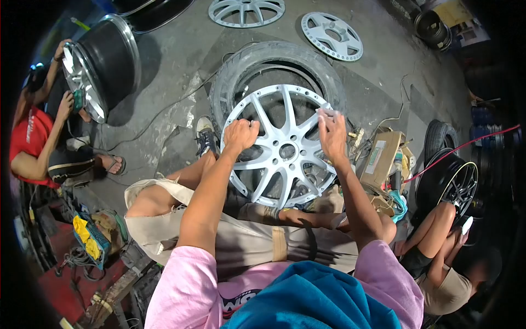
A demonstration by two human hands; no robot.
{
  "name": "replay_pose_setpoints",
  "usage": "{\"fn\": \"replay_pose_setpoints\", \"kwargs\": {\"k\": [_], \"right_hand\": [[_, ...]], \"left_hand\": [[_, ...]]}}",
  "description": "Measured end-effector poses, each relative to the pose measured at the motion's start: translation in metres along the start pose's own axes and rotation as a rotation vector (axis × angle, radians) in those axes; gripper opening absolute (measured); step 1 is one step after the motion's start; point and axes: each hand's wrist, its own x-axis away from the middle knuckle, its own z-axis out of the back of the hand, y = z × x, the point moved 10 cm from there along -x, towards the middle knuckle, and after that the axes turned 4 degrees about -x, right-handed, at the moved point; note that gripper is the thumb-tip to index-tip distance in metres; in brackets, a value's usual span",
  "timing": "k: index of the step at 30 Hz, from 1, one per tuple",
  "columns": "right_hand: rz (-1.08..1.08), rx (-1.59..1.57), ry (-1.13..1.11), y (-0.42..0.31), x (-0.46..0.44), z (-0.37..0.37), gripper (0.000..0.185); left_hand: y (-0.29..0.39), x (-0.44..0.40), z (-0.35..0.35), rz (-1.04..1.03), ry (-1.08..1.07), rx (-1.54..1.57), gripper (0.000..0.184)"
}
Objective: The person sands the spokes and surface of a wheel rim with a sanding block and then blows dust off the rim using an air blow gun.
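Note:
A pale grey multi-spoke wheel face [287,123] lies on a tire [268,48] in front of my legs. My left hand [240,136] is closed at the left edge of the wheel face, its fingers curled over the rim. At the upper right edge, my right hand [332,134] has its fingers bent together over the rim. Something small and pale shows at those fingertips, but blur hides what it is. The wheel's hub and bolt holes sit between my two hands.
Two more grey wheel faces [246,12] [332,36] lie on the floor ahead. A person in a red shirt [35,140] works on a shiny wheel [85,82] at left. Another person [446,288] sits right by a black wheel [460,189]. A cardboard box [379,159] stands near my right arm.

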Motion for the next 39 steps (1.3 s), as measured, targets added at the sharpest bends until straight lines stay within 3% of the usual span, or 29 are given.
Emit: {"fn": "replay_pose_setpoints", "kwargs": {"k": [3, 5, 8, 13, 16, 19, 21, 23, 26, 30, 32, 35, 39], "right_hand": [[0.138, 0.234, -0.066, -0.008, -0.006, 0.005, 0.026], [0.066, 0.275, -0.039, -0.003, -0.008, 0.007, 0.027], [0.383, 0.288, -0.12, -0.038, 0.029, -0.03, 0.036], [0.584, 0.352, -0.257, -0.038, 0.034, -0.027, 0.039], [0.267, 0.437, -0.15, -0.003, -0.007, -0.001, 0.034], [0.236, 0.321, -0.117, -0.018, 0.008, -0.011, 0.033], [0.39, 0.292, -0.182, -0.044, 0.04, -0.039, 0.038], [0.329, 0.243, -0.108, -0.06, 0.055, -0.036, 0.04], [0.348, 0.256, -0.042, -0.062, 0.051, -0.044, 0.039], [0.384, 0.289, -0.017, -0.074, -0.012, -0.066, 0.036], [0.247, 0.308, -0.076, -0.06, -0.052, -0.087, 0.035], [0.23, 0.289, -0.138, -0.057, -0.066, -0.099, 0.035], [0.368, 0.162, -0.118, -0.071, 0.003, -0.066, 0.039]], "left_hand": [[-0.001, -0.001, -0.002, 0.009, 0.02, 0.003, 0.062], [0.001, -0.001, 0.001, 0.007, 0.014, 0.004, 0.062], [-0.005, -0.005, -0.006, 0.028, -0.01, -0.025, 0.064], [-0.008, -0.006, -0.007, 0.025, -0.005, -0.031, 0.063], [-0.003, -0.002, -0.006, 0.024, 0.002, -0.009, 0.062], [-0.001, -0.004, 0.003, 0.019, -0.003, -0.006, 0.061], [-0.005, -0.006, -0.005, 0.0, 0.025, -0.022, 0.061], [-0.001, -0.002, -0.005, 0.011, -0.027, -0.021, 0.06], [-0.003, -0.003, -0.002, -0.012, 0.056, -0.024, 0.06], [0.0, -0.002, 0.0, -0.014, 0.054, -0.021, 0.06], [-0.003, -0.001, 0.001, 0.005, 0.066, -0.022, 0.06], [0.0, 0.002, 0.004, -0.008, 0.058, -0.009, 0.06], [0.002, 0.0, 0.001, -0.001, 0.032, -0.024, 0.059]]}}
